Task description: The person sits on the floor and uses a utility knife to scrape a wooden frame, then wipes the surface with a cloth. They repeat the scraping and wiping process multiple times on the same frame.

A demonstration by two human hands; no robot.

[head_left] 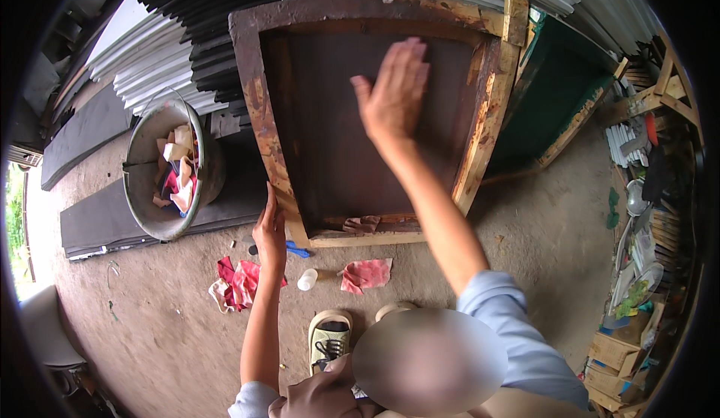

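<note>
A large wooden frame (486, 129), stained dark along its top and left sides, stands tilted in front of me. A dark brown sheet (322, 125) spans its inside. My right hand (396, 91) lies flat over the upper part of the sheet, fingers stretched out and slightly blurred. At the frame's lower left side, my left hand (270, 230) holds the outer edge; some of its fingers are hidden. A crumpled brownish cloth (361, 224) rests on the frame's bottom bar.
Left of the frame is a bucket (137, 193) with rags inside. Red-stained cloths (244, 284), a pinkish cloth (367, 275) and a translucent cup (307, 280) lie on the floor. Behind at right leans a green-sheeted frame (559, 95). Stacked corrugated sheets (169, 65) stand behind; clutter lines the right.
</note>
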